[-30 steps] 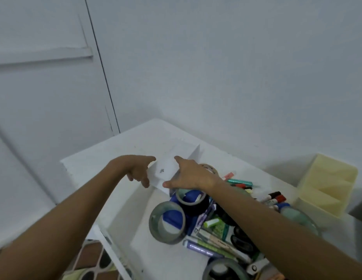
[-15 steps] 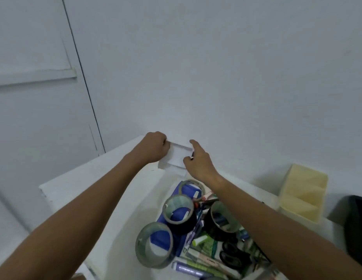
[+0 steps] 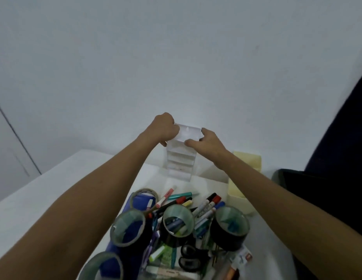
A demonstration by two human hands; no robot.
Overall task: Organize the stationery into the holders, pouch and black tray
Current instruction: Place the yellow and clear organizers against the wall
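A white stepped holder point(image 3: 181, 162) with several tiers stands at the back of the white table, close to the wall. My left hand point(image 3: 165, 127) grips its top left corner and my right hand point(image 3: 204, 139) grips its top right corner. In front of it lies a pile of stationery: markers point(image 3: 208, 205), a teal pen point(image 3: 179, 196), several tape rolls point(image 3: 178, 218), scissors point(image 3: 189, 257) and a blue pouch point(image 3: 142, 201). A pale yellow holder point(image 3: 247, 160) stands to the right, partly hidden by my right forearm.
A black object point(image 3: 287, 178) lies at the table's right side, with a dark chair back point(image 3: 342, 128) beyond it. The white table point(image 3: 54, 195) edge runs along the left. A grey wall rises directly behind the holders.
Both hands moved the white holder from the table's left part to the back by the wall, and it now stands upright. The view swung to the right.
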